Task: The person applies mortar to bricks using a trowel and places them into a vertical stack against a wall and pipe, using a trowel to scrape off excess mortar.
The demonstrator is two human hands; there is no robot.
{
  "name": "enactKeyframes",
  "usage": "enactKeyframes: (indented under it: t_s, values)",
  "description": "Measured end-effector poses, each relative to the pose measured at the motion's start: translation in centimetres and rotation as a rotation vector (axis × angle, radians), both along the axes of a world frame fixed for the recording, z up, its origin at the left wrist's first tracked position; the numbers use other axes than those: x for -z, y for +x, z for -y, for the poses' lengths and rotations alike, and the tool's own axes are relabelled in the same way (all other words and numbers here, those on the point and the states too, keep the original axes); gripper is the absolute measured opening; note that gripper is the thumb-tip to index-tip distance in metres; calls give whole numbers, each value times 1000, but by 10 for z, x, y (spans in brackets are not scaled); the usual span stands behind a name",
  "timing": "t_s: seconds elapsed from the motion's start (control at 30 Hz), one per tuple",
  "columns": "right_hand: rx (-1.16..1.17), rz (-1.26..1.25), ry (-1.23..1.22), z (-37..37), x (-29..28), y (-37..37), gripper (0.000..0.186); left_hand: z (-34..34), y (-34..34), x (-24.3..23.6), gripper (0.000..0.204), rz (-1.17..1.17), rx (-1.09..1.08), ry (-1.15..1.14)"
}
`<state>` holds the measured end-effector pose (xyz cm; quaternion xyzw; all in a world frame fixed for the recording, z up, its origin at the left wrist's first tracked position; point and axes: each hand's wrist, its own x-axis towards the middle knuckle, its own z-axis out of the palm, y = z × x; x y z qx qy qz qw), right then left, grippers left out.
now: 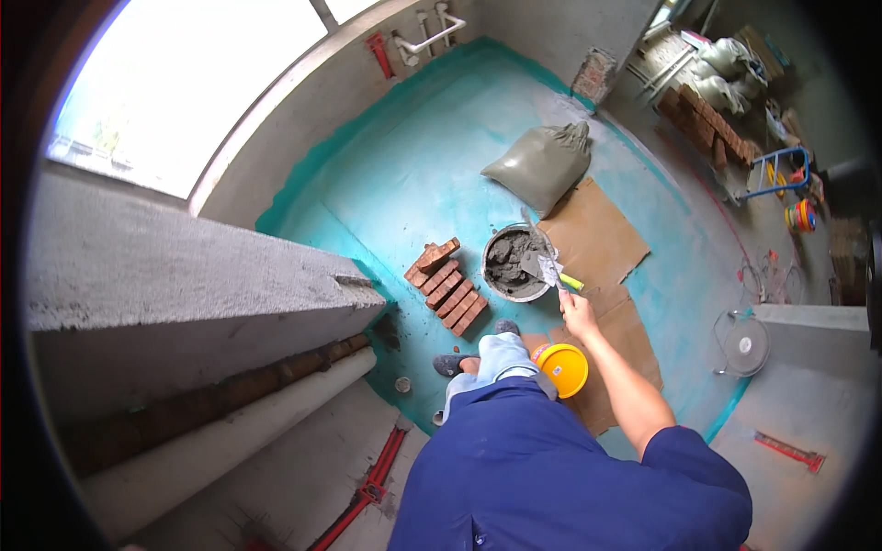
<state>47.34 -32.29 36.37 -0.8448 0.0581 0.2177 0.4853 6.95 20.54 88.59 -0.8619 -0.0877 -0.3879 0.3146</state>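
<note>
My right hand (577, 313) is closed around a trowel, its arm stretched forward. The trowel's grey blade (542, 266) is over the right side of a round bucket (488, 284) of wet grey mortar (511, 257). A bright green handle (571, 283) shows just beyond my fingers; I cannot tell whether it belongs to the same tool. My left hand is not in view. Left of the bucket, several red-brown bricks (452, 296) are stacked in a row on the floor. A yellow-lidded tub (562, 369) stands by my feet, nearer than the bucket.
A full grey-green sack (542, 167) sits beyond the bucket. Cardboard sheets (597, 239) cover part of the turquoise-coated floor (404, 184). A low concrete wall (202, 266) and pipes (220, 441) are on the left. A round fan (742, 345) lies at right; bricks (707, 124) are beyond the doorway.
</note>
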Motion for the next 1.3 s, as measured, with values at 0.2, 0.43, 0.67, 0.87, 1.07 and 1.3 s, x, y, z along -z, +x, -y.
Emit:
enactKeyframes:
  t_s: [0.2, 0.43, 0.67, 0.87, 1.07, 1.3]
  values:
    - [-240, -369, -398, 78, 10, 20, 52, 156, 71, 349, 43, -733, -774, -1725]
    - [187, -818, -263, 210, 30, -104, 52, 206, -8, 577, 35, -1649, -336, -1725]
    - [847, -869, -159, 263, 26, -291, 41, 107, 107, 624, 32, -1443, -406, -1232]
    - [1176, -977, 96, 272, 55, -350, 45, 226, 363, 287, 30, -594, 994, -2175]
    - [1298, -1059, 511, 304, 143, -354, 42, 486, 488, 124, 28, -1257, 2724, -1805]
    - [1307, -919, 413, 430, 159, -242, 30, 767, 593, 103, 31, -1968, 3174, -1515]
